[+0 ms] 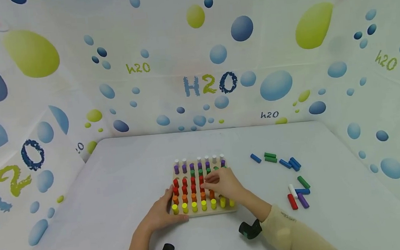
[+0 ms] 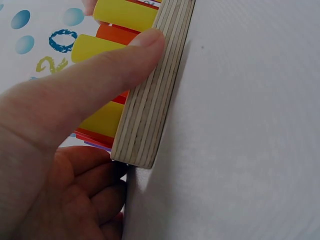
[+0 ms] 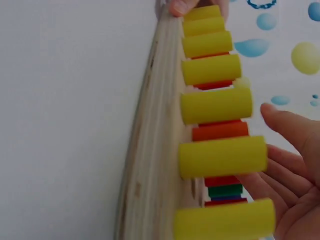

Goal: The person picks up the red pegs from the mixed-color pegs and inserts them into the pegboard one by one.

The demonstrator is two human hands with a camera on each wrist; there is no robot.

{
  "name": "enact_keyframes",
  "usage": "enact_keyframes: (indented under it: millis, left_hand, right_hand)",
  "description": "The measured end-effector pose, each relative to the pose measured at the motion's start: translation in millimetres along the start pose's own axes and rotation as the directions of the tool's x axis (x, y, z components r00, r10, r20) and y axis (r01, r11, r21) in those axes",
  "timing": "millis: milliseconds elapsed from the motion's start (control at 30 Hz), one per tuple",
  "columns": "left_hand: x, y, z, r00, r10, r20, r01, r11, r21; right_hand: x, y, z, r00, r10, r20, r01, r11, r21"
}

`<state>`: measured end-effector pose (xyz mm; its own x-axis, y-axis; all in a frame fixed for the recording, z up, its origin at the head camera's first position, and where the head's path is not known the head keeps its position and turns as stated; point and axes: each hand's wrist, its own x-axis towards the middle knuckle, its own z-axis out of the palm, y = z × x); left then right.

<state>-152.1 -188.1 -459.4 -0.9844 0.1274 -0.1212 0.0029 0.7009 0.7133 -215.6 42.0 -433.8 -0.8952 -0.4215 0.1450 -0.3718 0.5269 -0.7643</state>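
A wooden pegboard (image 1: 211, 213) carries rows of coloured pegs: white at the back, then purple, green, red, orange, with yellow in front. My left hand (image 1: 159, 214) holds its front left corner. In the left wrist view the thumb (image 2: 145, 47) presses the layered front edge, beside the yellow pegs (image 2: 125, 14). My right hand (image 1: 224, 184) is over the right half of the board, fingertips right at a red peg (image 1: 201, 179). The right wrist view shows the right thumb (image 3: 280, 120) apart from the fingers, no peg visible between them. Pegs hide some right fingertips.
Loose pegs lie on the white table right of the board: a blue one (image 1: 255, 158), two green ones (image 1: 270, 159) side by side, and several more blue. Nearer are a white peg (image 1: 292, 191), a red peg (image 1: 292, 202) and a purple peg (image 1: 303, 201). A patterned curtain stands behind.
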Motion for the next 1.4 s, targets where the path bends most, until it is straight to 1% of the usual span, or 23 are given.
enact_keyframes:
  millis: [167,267,367,533,700,833,933,1100,1300,1400]
  left_hand:
    - [-1.0,0.0,-1.0,1.000,0.004,-0.005,-0.004,1.000,-0.007]
    - [-1.4,0.5,-1.2,1.000,0.014,-0.005,-0.014,1.000,-0.014]
    - [-1.5,0.8,-1.1,1.000,0.019,-0.007,-0.019,1.000,-0.014]
    - [-1.2,0.7,-0.6,1.000,0.021,-0.013,-0.021,1.000,-0.001]
    - [-1.0,0.4,-1.0,0.999,0.030,-0.013,-0.029,1.000,0.009]
    - [-1.1,-0.2,-0.7,0.999,0.031,-0.010,-0.031,1.000,0.006]
    - [-1.2,-1.0,-0.2,0.999,0.031,-0.008,-0.031,1.000,0.004]
    - [-1.1,-1.8,0.1,0.999,0.036,-0.008,-0.036,0.999,-0.003]
    - [-1.0,-0.7,0.5,0.999,0.036,-0.013,-0.036,0.999,-0.008]
    - [-1.6,-0.1,0.4,0.999,0.030,-0.014,-0.031,1.000,-0.004]
  right_hand:
    - [-6,-2,-17,1.000,0.008,-0.026,-0.006,0.998,0.069]
    - [-10,0,-28,0.999,0.008,-0.048,-0.004,0.997,0.080]
    - [-15,5,-38,0.996,0.016,-0.088,-0.011,0.998,0.057]
    - [-29,20,-59,0.984,0.063,-0.166,-0.063,0.998,0.003]
    - [-47,31,-82,0.971,0.102,-0.217,-0.108,0.994,-0.015]
    - [-61,37,-98,0.963,0.110,-0.248,-0.120,0.992,-0.027]
    - [-72,42,-108,0.960,0.111,-0.257,-0.126,0.991,-0.044]
    - [-89,49,-121,0.954,0.156,-0.255,-0.180,0.981,-0.077]
    - [-102,55,-132,0.948,0.203,-0.246,-0.243,0.959,-0.148]
    - [-107,57,-136,0.946,0.232,-0.225,-0.278,0.940,-0.196]
